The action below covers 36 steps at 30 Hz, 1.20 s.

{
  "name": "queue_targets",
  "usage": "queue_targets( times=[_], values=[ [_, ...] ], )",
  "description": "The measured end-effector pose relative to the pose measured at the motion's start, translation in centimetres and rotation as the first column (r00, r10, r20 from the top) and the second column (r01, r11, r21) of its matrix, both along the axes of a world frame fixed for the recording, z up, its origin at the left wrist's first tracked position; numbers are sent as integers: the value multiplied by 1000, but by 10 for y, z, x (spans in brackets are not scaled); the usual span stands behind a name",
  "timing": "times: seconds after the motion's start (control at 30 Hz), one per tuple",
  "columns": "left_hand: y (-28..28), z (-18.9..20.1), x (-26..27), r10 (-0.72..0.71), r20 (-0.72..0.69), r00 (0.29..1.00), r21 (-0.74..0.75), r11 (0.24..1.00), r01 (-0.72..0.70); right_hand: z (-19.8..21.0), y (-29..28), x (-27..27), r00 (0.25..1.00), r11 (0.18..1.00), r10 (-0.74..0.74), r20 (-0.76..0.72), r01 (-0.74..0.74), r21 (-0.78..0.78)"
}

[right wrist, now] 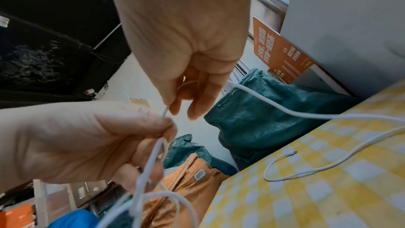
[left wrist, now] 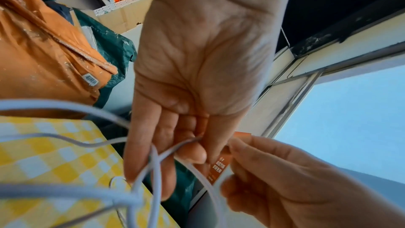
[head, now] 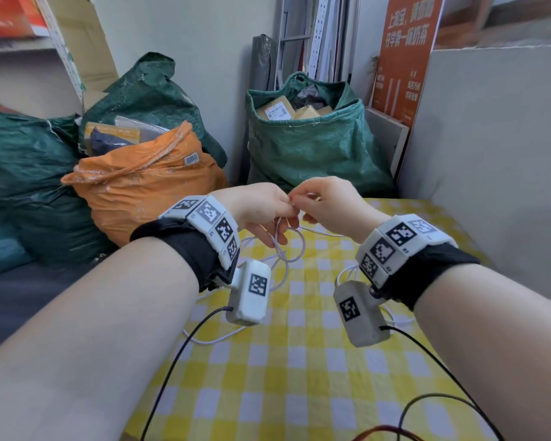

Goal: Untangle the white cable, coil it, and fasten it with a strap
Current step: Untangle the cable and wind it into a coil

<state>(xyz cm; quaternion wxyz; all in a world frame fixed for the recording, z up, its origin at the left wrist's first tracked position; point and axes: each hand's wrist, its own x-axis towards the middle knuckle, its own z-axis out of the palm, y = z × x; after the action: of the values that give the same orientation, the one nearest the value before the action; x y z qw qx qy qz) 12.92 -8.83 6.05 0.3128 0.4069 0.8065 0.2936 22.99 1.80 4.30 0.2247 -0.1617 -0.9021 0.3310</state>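
While both hands meet in the middle of the head view, above the far edge of the table (head: 299, 377) with its yellow-and-white checked cloth, the white cable (head: 295, 246) hangs from them in loose loops. The left hand (head: 261, 208) has its fingers (left wrist: 153, 153) curled, thumb and forefinger pinching a strand of the cable, and several crossing loops drop from that grip toward the lower part of the frame. The right hand (head: 328, 202) faces it, fingertips nearly touching the left hand's, and in the right wrist view its fingers (right wrist: 197, 103) nip a short stretch of the cable between thumb and forefinger, with another length running out of the palm toward the right of the frame. The rest of the cable lies slack on the cloth, below and between the wrists; one plug end (right wrist: 292, 153) rests on the table at the right of the right wrist view. Beyond the table, an orange sack (head: 147, 192) sits at centre left, with green sacks (head: 315, 148) behind it and at upper centre, the latter holding cardboard parcels. An orange sign (head: 404, 58) leans in the upper right.
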Motion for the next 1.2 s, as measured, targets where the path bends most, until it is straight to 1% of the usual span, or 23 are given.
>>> queue_targets(
  times=[0.1,0.23,0.27,0.4,0.47,0.53,0.6,0.67,0.7,0.77,0.83,0.93,1.0,1.07,1.2],
  values=[
    [-4,-2,-10,13,-113,994,-41,999,-18,-7,12,2,990,991,-130,-46,131,15],
    [-9,-10,-24,124,-241,963,-13,991,-132,-11,28,6,946,949,-306,-108,312,43],
    [-10,-12,-27,154,-251,956,9,988,-156,-12,31,6,937,940,-332,-111,339,46],
    [-13,-16,-33,239,-212,948,82,970,-227,-16,36,5,889,889,-448,-95,454,53],
    [-13,-17,-34,265,-192,945,114,962,-246,-17,36,7,864,861,-502,-35,503,76],
    [-12,-16,-33,251,-171,953,130,964,-231,-15,35,8,868,868,-493,59,485,111],
    [-11,-15,-30,201,-148,968,124,975,-184,-13,31,7,909,914,-401,116,389,112],
    [-10,-16,-26,148,-125,981,109,985,-135,-11,22,4,959,960,-268,96,257,114],
    [-8,-16,-24,122,-116,986,105,988,-110,-10,16,2,976,972,-200,85,186,146],
    [-6,-15,-18,69,-102,992,100,993,-58,-9,5,-3,991,974,-87,98,64,219],
    [-6,-13,-14,33,-70,997,121,992,-24,-7,-1,-3,992,966,-45,118,13,258],
    [-9,-9,-15,13,3,1000,169,985,-13,-5,2,-2,992,951,-55,111,19,308],
    [-11,-7,-17,9,32,999,194,981,-15,-6,8,-2,990,959,-95,102,63,275],
    [-11,-5,-19,19,11,1000,196,980,-21,-7,13,-3,983,964,-163,86,140,225],
    [-12,-2,-23,96,-110,989,241,968,-67,-9,19,-2,956,942,-291,47,277,188]
  ],
)
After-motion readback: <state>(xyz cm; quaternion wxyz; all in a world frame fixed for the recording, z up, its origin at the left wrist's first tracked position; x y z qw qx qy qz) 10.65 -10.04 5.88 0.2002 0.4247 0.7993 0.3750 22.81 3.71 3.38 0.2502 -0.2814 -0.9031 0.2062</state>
